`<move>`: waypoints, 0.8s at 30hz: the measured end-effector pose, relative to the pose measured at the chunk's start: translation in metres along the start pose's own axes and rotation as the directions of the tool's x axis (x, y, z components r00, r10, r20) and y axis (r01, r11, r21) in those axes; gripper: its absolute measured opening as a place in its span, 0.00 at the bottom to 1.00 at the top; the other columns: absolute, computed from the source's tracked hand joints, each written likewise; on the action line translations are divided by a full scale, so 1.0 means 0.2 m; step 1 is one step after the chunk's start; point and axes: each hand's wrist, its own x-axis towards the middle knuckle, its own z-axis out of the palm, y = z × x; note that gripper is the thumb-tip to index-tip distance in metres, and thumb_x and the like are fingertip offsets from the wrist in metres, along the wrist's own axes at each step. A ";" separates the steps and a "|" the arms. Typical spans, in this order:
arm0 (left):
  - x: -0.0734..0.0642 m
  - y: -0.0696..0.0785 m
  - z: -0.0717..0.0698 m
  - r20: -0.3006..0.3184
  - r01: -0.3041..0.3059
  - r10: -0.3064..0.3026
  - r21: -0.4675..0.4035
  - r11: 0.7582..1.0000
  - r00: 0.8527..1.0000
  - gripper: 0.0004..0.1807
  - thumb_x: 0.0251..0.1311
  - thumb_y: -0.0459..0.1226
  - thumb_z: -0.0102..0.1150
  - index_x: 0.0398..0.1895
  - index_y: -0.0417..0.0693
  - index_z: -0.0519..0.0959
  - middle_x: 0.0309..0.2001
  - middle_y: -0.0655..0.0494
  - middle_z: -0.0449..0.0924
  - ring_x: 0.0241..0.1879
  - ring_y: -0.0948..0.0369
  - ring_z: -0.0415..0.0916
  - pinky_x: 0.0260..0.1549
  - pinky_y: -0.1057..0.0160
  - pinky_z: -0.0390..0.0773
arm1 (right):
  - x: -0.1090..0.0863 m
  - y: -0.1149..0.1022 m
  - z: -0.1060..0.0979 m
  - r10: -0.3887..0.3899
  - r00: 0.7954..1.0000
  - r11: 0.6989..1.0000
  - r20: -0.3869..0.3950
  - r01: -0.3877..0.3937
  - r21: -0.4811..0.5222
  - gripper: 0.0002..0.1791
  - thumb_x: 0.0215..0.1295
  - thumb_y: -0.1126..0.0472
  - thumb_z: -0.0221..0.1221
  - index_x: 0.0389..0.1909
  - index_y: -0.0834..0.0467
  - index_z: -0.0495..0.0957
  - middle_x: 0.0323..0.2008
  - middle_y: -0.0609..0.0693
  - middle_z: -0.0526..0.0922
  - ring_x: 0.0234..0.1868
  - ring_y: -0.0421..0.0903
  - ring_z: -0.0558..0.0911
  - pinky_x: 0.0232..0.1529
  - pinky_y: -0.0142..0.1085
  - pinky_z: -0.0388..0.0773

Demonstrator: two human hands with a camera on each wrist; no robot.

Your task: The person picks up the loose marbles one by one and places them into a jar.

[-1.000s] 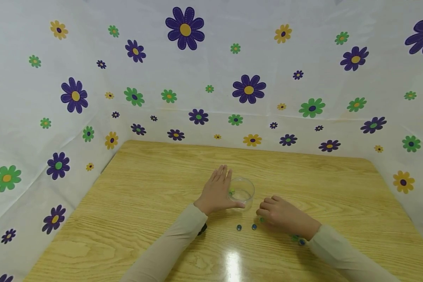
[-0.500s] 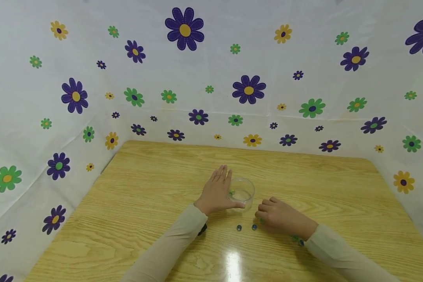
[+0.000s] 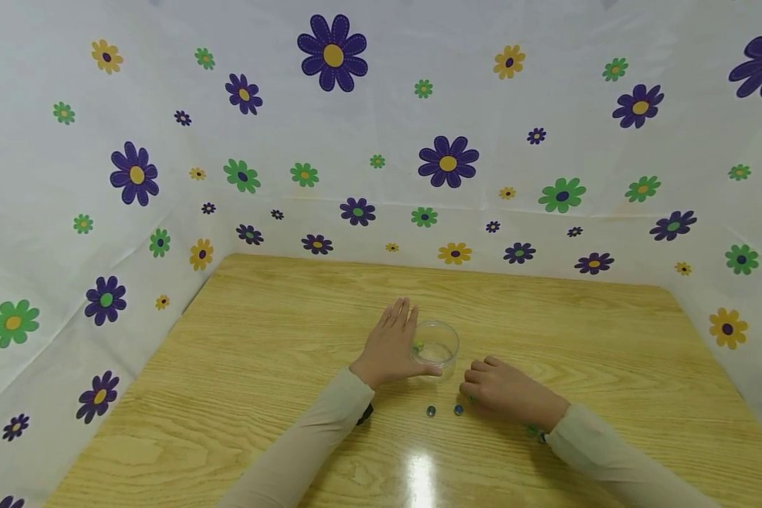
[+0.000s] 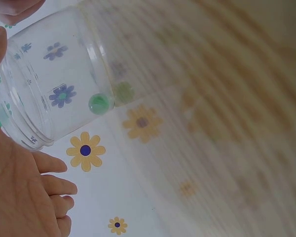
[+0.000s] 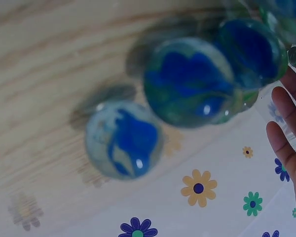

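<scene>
A clear round jar (image 3: 441, 360) stands on the table in the head view, with green marbles inside; the left wrist view shows a green marble (image 4: 101, 103) near its base. Against the jar's left side rests my left hand (image 3: 390, 349), its fingers straight and the thumb along the near side. To the right of the jar, my right hand (image 3: 508, 391) is low over the table, over a green marble (image 3: 470, 400) that its fingers partly cover. I cannot tell whether they pinch it. Two dark blue marbles (image 3: 458, 410) lie just left of that hand.
More green and blue marbles (image 3: 533, 430) lie by the right wrist; the right wrist view shows blue swirled marbles (image 5: 126, 140) up close. The wooden table (image 3: 279, 317) meets a white flowered cloth (image 3: 381, 127) at the back and sides.
My right hand has shifted very slightly, and its wrist sits a little further left. The left hand and the jar stay where they were.
</scene>
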 end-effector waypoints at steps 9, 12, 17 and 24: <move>0.00 0.00 -0.01 -0.003 0.000 0.000 0.007 1.000 1.000 0.65 0.44 0.74 0.51 0.74 0.39 0.43 0.75 0.42 0.39 0.76 0.52 0.33 0.74 0.55 0.40 | 0.01 0.00 0.00 0.007 1.000 1.000 0.023 -0.007 0.023 0.08 0.53 0.54 0.67 0.33 0.49 0.79 0.32 0.41 0.81 0.36 0.39 0.76 0.42 0.35 0.77; 0.00 0.00 -0.01 -0.001 0.001 -0.001 0.009 1.000 1.000 0.65 0.44 0.74 0.51 0.74 0.39 0.42 0.75 0.42 0.39 0.76 0.52 0.33 0.74 0.55 0.40 | 0.01 0.00 -0.01 0.005 1.000 1.000 0.028 -0.006 0.028 0.08 0.53 0.55 0.67 0.32 0.49 0.79 0.31 0.41 0.81 0.35 0.39 0.76 0.41 0.35 0.77; 0.00 0.00 0.00 -0.004 -0.001 0.001 -0.001 1.000 1.000 0.66 0.43 0.74 0.51 0.74 0.39 0.43 0.75 0.42 0.39 0.76 0.52 0.33 0.74 0.55 0.40 | 0.01 0.00 -0.01 -0.001 0.999 1.000 0.035 0.000 0.027 0.07 0.54 0.55 0.67 0.32 0.50 0.79 0.30 0.41 0.80 0.34 0.39 0.75 0.40 0.34 0.76; 0.00 -0.01 0.01 -0.021 -0.008 0.008 0.002 1.000 1.000 0.66 0.43 0.75 0.51 0.74 0.38 0.44 0.75 0.41 0.40 0.76 0.51 0.34 0.74 0.54 0.41 | 0.01 0.00 -0.03 0.010 0.998 0.999 0.058 -0.013 0.041 0.08 0.54 0.54 0.67 0.33 0.49 0.80 0.31 0.41 0.81 0.35 0.39 0.75 0.41 0.34 0.76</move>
